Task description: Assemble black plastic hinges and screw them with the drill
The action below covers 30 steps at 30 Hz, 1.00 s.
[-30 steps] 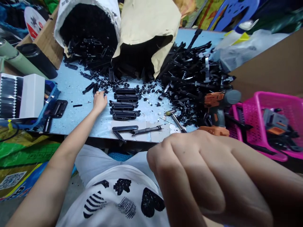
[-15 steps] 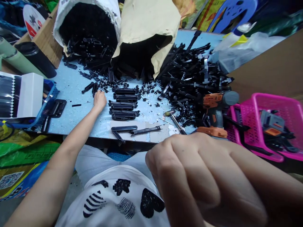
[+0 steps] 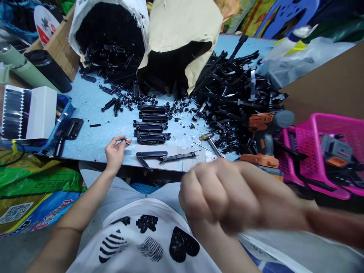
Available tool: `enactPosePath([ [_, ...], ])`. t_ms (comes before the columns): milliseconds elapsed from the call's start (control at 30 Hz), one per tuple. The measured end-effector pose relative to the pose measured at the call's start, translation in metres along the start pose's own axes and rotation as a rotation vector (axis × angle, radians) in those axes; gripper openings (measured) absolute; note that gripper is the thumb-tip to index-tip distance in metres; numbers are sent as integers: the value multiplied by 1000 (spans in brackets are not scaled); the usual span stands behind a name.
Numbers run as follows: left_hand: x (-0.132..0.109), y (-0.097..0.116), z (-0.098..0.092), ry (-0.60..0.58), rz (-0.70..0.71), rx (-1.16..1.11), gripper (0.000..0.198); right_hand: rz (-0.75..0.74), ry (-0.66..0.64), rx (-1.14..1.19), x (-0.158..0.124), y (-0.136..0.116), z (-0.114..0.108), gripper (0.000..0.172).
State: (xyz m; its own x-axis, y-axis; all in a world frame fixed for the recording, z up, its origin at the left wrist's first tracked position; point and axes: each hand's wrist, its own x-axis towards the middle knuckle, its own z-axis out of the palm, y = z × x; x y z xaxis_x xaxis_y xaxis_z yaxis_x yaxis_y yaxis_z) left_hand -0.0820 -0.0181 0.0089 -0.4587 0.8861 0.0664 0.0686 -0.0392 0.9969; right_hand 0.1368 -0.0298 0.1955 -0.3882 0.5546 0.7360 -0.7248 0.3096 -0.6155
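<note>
My left hand [image 3: 115, 153] is raised at the table's front edge, left of the cardboard piece. Its thumb and fingers pinch a small screw [image 3: 126, 142] with a dark head. Close to the camera, my right hand [image 3: 218, 191] is a blurred fist; anything inside it is hidden. A blurred brownish shape stretches right from the fist, and I cannot tell what it is. Between the hands, a jointed black arm piece [image 3: 152, 154] and a forked black piece [image 3: 179, 156] lie on the cardboard [image 3: 193, 163]. Behind them sits a stack of folded black parts [image 3: 152, 137].
Loose screws [image 3: 179, 106] and a heap of black parts [image 3: 227, 87] cover the back. A hammer [image 3: 213, 146], an orange cordless drill [image 3: 260, 140] and a pink basket [image 3: 318, 125] stand right. Paper sacks [image 3: 182, 26] stand behind; a blue basket [image 3: 61, 121] is left.
My left hand has drawn back from the loose screws toward the table's front edge, with a screw in its fingers. My right fist has moved and looks smaller and more blurred.
</note>
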Motion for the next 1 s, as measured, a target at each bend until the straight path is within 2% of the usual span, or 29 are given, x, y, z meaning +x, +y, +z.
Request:
enactPosePath([
  [100,-19,-5,1,-15,-84,-44,27,145,394,244,-3,29,-7,53],
  [167,-26,-10,3,-34,-122,-36,27,292,585,168,-6,45,-12,55],
  [267,-31,-16,6,-73,-140,-15,26,374,701,54,-15,59,-18,58],
  [367,-34,-19,7,-89,-72,11,25,367,726,-53,-27,70,-30,58],
  [467,-38,-17,4,-87,66,92,22,309,781,-340,-41,83,-70,51],
  [533,-41,-15,2,-138,178,199,20,305,847,-685,-50,93,-114,39],
  [567,-42,-13,0,-174,232,260,19,352,853,-880,-54,98,-138,32],
  [600,-43,-12,-1,-202,280,316,19,429,833,-1068,-58,102,-161,27],
  [667,-43,-11,-3,-201,346,382,19,631,694,-1359,-64,112,-201,16],
  [767,-39,-14,-4,-108,321,350,19,841,368,-1593,-68,128,-234,19],
  [833,-37,-16,-5,-86,249,299,20,900,160,-1672,-68,140,-239,25],
  [900,-36,-17,-5,-119,211,289,20,971,16,-1718,-66,149,-238,28],
  [1000,-39,-13,-5,-169,270,357,19,1032,-24,-1765,-59,152,-225,28],
])
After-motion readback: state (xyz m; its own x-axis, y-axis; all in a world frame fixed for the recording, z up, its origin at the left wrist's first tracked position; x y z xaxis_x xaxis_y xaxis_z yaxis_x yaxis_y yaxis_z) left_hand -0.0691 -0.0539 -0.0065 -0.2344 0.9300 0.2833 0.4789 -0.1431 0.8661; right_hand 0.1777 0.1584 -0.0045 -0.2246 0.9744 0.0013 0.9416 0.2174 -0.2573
